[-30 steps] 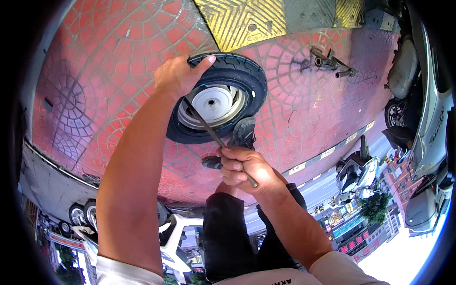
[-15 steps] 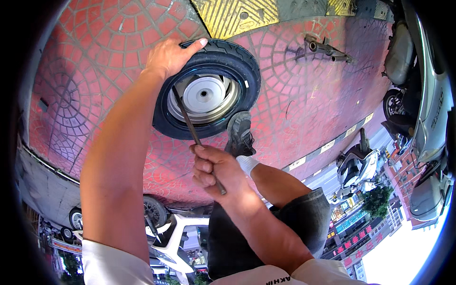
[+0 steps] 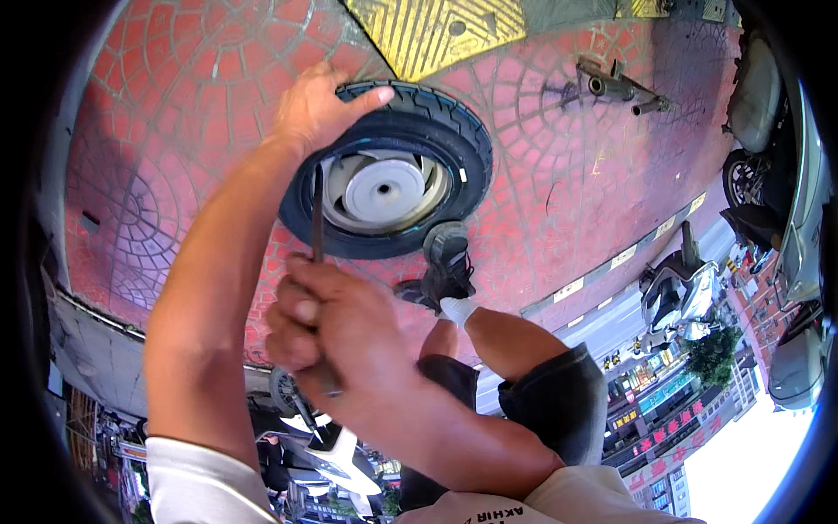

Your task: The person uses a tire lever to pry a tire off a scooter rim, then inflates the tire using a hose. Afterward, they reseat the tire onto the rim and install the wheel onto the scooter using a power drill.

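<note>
A black tyre (image 3: pixel 471 157) on a silver wheel rim (image 3: pixel 381 189) lies flat on the paving. My left hand (image 3: pixel 316 109) grips the tyre's far left edge, thumb stretched over the tread; its other fingers are partly hidden. In my right fist (image 3: pixel 336 323) is a long dark metal tyre lever (image 3: pixel 318 205). The lever stands nearly upright in the picture, its far end at the left side of the rim, by the tyre's bead. I cannot tell whether the tip is tucked under the bead. A dark shoe (image 3: pixel 449 262) of mine touches the tyre's near side.
Yellow ribbed ramp plates (image 3: pixel 436 35) border the far side. A rusty metal part with tubes (image 3: pixel 620 87) lies at far right. Parked scooters (image 3: pixel 676 293) stand to the right, and a white one (image 3: pixel 340 463) is behind my arms.
My right hand has moved left and closer to the camera, swinging the lever from slanted to nearly upright. My left hand stays on the tyre. A second shoe shows now, and the view has shifted slightly.
</note>
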The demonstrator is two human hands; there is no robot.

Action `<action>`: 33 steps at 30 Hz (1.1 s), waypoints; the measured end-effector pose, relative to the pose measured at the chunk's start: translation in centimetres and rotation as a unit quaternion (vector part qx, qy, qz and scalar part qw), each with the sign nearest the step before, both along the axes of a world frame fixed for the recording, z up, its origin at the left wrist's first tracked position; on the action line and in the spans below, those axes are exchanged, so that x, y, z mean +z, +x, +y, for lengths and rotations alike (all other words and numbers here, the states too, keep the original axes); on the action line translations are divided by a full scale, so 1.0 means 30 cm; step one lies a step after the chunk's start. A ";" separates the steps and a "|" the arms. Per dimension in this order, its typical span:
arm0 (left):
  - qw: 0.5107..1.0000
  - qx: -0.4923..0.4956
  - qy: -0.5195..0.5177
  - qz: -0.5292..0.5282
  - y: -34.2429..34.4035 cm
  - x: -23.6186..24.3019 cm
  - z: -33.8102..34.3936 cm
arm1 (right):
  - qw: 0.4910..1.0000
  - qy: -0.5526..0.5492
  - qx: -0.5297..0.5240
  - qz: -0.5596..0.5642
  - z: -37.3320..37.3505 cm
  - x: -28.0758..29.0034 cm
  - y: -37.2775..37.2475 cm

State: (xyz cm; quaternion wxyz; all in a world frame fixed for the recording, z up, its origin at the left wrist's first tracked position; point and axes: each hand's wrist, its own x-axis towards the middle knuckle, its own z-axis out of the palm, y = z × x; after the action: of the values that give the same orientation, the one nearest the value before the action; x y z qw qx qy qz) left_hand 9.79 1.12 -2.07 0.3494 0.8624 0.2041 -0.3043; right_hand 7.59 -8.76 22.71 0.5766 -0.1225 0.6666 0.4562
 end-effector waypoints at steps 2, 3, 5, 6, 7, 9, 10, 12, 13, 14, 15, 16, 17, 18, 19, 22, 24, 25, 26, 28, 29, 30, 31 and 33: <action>0.997 -0.009 0.028 -0.076 0.007 -0.018 0.007 | 1.000 -0.001 0.030 -0.009 0.114 -0.008 0.046; 0.998 -0.016 0.002 -0.055 0.008 -0.023 0.008 | 1.000 -0.005 0.006 -0.019 0.139 -0.016 0.071; 0.998 -0.015 -0.010 -0.063 0.012 -0.028 0.011 | 1.000 -0.010 -0.022 -0.018 0.156 -0.045 0.116; 0.998 -0.016 -0.008 -0.054 0.013 -0.028 0.012 | 0.999 0.007 -0.037 0.010 0.130 -0.052 0.131; 0.997 -0.014 -0.013 -0.078 0.016 -0.030 0.011 | 0.997 0.038 -0.066 0.016 0.070 -0.071 0.153; 0.997 -0.013 -0.021 -0.075 0.012 -0.027 0.006 | 0.986 0.113 -0.116 0.030 -0.085 -0.106 0.181; 0.997 0.007 -0.032 -0.063 0.010 -0.026 0.004 | 0.977 0.154 -0.141 0.040 -0.170 -0.116 0.184; 0.997 0.005 -0.017 -0.075 0.004 -0.023 -0.001 | 0.986 0.162 -0.044 0.024 -0.318 -0.116 0.156; 0.997 0.003 -0.007 -0.083 0.001 -0.024 -0.003 | 0.987 0.160 0.019 0.007 -0.384 -0.113 0.134; 0.996 0.008 -0.003 -0.083 0.000 -0.027 -0.005 | 0.982 0.172 0.072 -0.006 -0.452 -0.123 0.121; 0.998 0.003 0.004 -0.066 -0.003 -0.029 -0.007 | 0.972 0.186 0.142 -0.004 -0.519 -0.144 0.114; 0.999 0.001 0.006 -0.049 -0.003 -0.032 -0.010 | 0.943 0.182 0.276 -0.034 -0.575 -0.177 0.102; 0.999 0.002 0.007 -0.045 -0.001 -0.037 -0.012 | 0.899 0.194 0.384 -0.077 -0.623 -0.217 0.093; 0.999 -0.003 0.020 -0.031 -0.002 -0.038 -0.016 | 0.834 0.175 0.507 -0.129 -0.668 -0.255 0.086; 0.999 -0.007 0.032 -0.038 0.001 -0.038 -0.017 | 0.743 0.145 0.634 -0.161 -0.704 -0.290 0.078; 0.996 -0.008 0.045 -0.073 0.003 -0.029 -0.025 | 0.359 0.037 0.874 -0.326 -0.778 -0.393 0.095; 0.996 -0.002 0.030 -0.085 0.004 -0.021 -0.031 | 0.354 0.028 0.872 -0.337 -0.796 -0.438 0.115; 0.996 0.005 0.035 -0.078 0.005 -0.018 -0.034 | 0.350 0.012 0.874 -0.338 -0.800 -0.451 0.120; 0.996 0.011 0.038 -0.074 0.006 -0.017 -0.036 | 0.362 0.002 0.869 -0.336 -0.801 -0.460 0.120; 0.998 0.024 0.028 -0.041 0.008 -0.019 -0.042 | 0.373 -0.018 0.867 -0.331 -0.812 -0.461 0.087; 0.999 0.031 0.020 -0.039 0.008 -0.020 -0.046 | 0.380 -0.031 0.858 -0.343 -0.824 -0.459 0.058; 0.998 0.033 0.014 -0.043 0.007 -0.019 -0.045 | 0.395 -0.040 0.856 -0.332 -0.842 -0.460 0.022; 0.998 0.034 0.007 -0.044 0.000 -0.012 -0.047 | 0.413 -0.046 0.851 -0.321 -0.867 -0.457 -0.027; 0.998 0.030 -0.012 -0.047 -0.011 0.013 -0.046 | 0.454 -0.079 0.826 -0.325 -0.932 -0.430 -0.157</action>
State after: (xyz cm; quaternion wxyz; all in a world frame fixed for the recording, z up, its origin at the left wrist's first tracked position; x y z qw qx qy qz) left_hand 9.46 -0.25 -1.68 0.3777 0.8649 0.2101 -0.2552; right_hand 2.87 -36.74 9.82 0.0918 -0.7999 0.0502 0.5910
